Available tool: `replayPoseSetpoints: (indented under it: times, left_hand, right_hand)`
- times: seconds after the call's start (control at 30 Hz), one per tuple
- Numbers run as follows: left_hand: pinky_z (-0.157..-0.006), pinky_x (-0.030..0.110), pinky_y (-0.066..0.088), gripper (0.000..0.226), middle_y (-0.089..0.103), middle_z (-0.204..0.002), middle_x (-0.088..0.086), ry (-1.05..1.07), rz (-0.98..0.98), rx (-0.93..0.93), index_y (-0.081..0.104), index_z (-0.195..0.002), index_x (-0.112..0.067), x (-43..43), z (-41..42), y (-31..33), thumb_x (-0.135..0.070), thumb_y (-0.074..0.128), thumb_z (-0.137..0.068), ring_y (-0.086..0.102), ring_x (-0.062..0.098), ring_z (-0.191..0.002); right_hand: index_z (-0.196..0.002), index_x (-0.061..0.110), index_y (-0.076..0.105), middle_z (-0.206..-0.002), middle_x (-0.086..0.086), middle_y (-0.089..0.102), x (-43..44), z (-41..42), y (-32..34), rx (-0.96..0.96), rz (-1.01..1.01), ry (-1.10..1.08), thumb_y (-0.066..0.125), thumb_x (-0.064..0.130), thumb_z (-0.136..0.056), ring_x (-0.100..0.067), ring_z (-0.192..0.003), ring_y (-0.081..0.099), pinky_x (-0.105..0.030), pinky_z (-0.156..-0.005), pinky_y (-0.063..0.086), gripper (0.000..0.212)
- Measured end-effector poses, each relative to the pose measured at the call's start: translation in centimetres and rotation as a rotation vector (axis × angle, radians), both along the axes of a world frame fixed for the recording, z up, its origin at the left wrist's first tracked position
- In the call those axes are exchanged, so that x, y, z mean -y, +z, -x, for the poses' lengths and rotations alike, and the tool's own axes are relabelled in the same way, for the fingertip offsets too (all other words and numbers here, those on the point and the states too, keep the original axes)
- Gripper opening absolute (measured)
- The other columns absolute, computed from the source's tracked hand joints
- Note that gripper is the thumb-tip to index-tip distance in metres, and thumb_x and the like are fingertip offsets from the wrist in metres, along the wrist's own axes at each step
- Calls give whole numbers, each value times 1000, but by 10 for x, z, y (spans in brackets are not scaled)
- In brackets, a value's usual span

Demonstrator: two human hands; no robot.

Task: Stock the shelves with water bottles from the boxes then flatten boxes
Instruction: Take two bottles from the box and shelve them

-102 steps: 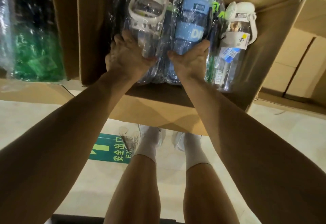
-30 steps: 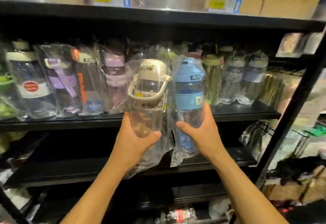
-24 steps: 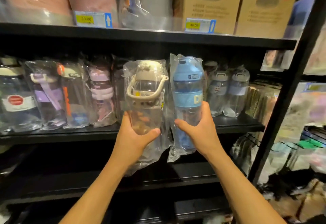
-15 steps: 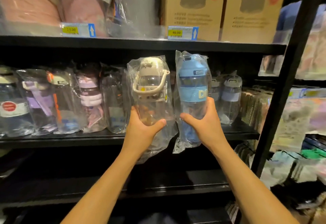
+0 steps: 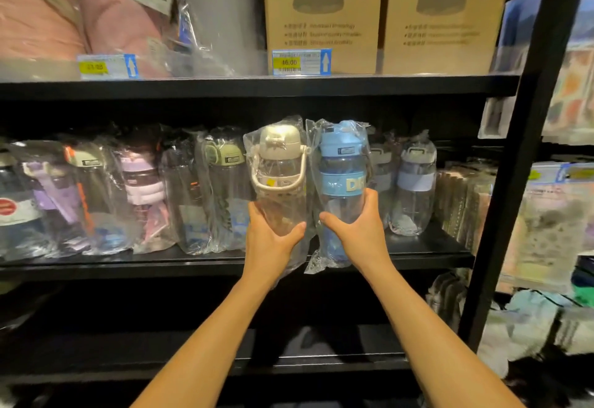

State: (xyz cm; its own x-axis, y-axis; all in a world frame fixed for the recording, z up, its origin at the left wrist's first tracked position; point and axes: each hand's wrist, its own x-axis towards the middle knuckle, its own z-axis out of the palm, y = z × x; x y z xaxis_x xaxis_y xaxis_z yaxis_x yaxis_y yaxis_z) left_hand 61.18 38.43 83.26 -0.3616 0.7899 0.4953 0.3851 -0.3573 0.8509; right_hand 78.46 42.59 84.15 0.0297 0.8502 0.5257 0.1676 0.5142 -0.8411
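At the middle shelf (image 5: pixel 225 264), the left hand (image 5: pixel 268 240) holds the cream bottle (image 5: pixel 279 179) and the right hand (image 5: pixel 360 231) holds the blue bottle (image 5: pixel 342 182), 2 bottles standing straight up, just in front of the gap.

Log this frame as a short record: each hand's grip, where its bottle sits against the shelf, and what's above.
left hand: grips cream-lidded bottle in clear bag
right hand: grips blue bottle in clear bag
placement: both upright, side by side, at middle shelf front edge; resting or not, unclear
neighbours: bagged bottles on both sides
above: cardboard boxes, price tags
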Motion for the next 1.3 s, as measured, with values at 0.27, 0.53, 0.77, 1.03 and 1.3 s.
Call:
replayPoseSetpoints:
  times: [0.27,0.53,0.77,1.03,1.3]
  left_hand:
    - [-98,26,48,68,58,-123,-11,57,-4,29,38,-128,-27,-22,0,-18,-31,88,-82,61,7,-111]
    - [-99,39,54,67,59,-126,-2,85,4,-54,37,-125,-23,-47,4,-25,-36,87,-81,61,13,-115]
    - [-106,43,50,74,54,-135,4,135,3,-71,33,-134,-22,-62,1,-32,-41,84,-84,56,20,-124]
    - [-108,33,45,80,49,-141,3,150,13,-75,31,-143,-17,-66,-2,-29,-38,83,-86,50,16,-129]
    - [-108,39,46,104,45,-150,-1,240,72,-216,25,-158,-21,-44,6,-35,-67,76,-80,47,16,-135]
  right_hand:
    - [-126,32,40,-123,20,59,-23,-3,-15,18,18,11,89,30,-81,16,-106,56,-15,-81,44,67]
    - [-125,30,37,-122,13,61,-44,3,-35,34,0,-21,89,33,-80,-1,-110,60,-28,-87,49,69]
    - [-126,30,35,-126,16,58,-57,2,-43,29,0,-7,87,31,-84,4,-115,57,-19,-89,46,67]
    - [-136,34,29,-139,6,51,-64,3,-47,117,6,-7,84,43,-85,-12,-126,52,-35,-102,46,75]
    - [-143,28,42,-128,10,40,-58,-16,-40,330,-7,-114,67,61,-89,-16,-132,41,-37,-100,41,68]
